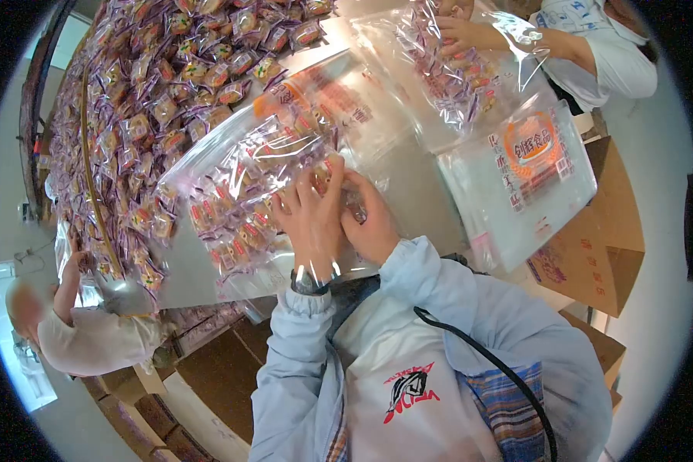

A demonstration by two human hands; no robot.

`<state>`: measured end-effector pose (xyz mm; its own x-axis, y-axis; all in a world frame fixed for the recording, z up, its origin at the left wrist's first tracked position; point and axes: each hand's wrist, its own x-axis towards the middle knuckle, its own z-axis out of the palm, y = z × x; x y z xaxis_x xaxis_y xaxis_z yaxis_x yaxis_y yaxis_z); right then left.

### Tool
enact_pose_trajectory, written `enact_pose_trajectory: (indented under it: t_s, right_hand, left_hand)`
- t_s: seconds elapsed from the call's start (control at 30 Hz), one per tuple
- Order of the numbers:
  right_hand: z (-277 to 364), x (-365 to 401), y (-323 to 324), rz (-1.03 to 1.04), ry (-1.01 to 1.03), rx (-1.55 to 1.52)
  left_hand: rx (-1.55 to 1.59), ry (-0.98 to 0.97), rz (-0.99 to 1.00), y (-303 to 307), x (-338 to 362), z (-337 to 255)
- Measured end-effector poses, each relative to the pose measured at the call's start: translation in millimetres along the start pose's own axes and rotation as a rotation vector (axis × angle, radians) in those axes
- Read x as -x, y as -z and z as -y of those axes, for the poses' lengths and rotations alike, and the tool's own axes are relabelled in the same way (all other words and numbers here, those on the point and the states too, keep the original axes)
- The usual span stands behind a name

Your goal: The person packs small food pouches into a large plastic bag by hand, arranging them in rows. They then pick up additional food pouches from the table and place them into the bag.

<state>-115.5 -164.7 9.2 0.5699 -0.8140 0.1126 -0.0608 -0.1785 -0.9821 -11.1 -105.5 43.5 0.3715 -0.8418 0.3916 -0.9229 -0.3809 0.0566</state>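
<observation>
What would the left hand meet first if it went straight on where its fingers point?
The left hand points away from the body, into the clear bag it touches; the wrapped snacks inside likely come first. Depth through the film is unclear.

Clear bag [239, 192]: transparent, filled with packets that have purple edges, red labels and tan centres. Packet pile [154, 85] along the worktop's far left edge: same purple and orange-tan. Flat bags [527, 165] at the right edge: clear, orange-red emblem, red lettering. Worktop [420, 192]: grey. Carton [600, 254]: brown, purple print. Sleeve [439, 285]: pale blue.
</observation>
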Motion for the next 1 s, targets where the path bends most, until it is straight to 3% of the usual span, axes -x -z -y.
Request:
enact_pose_trajectory:
  t_s: [0.2,0.33,0.53,0.63,0.73,0.83,0.9,1.0]
  right_hand:
    - [2.2,25.4,-3.9,-0.012,0.189,0.194]
    - [-3.3,63.5,2.3,0.192,0.066,0.194]
    - [16.7,77.4,24.6,0.292,-0.088,0.198]
    - [31.7,73.2,45.6,0.514,0.079,0.389]
    - [47.4,72.5,55.8,0.474,0.318,0.598]
    - [35.2,77.7,59.6,0.241,0.440,0.610]
    - [19.2,84.3,57.2,0.143,0.319,0.466]
    - [15.9,88.7,57.4,0.108,0.355,0.593]
  left_hand:
    - [-0.040,-0.043,-0.081,-11.6,-1.1,11.1]
    - [0.028,-0.004,-0.074,-0.9,-1.8,2.0]
    - [0.077,0.012,-0.061,3.1,-2.2,2.1]
    - [0.102,0.001,-0.073,0.8,-3.2,4.9]
    - [0.093,0.010,-0.060,-1.0,-4.3,4.0]
    - [0.098,0.006,-0.034,-0.5,-2.5,9.8]
    - [0.121,-0.004,-0.038,-3.2,0.6,13.8]
    - [0.120,-0.014,-0.050,-2.8,1.1,13.4]
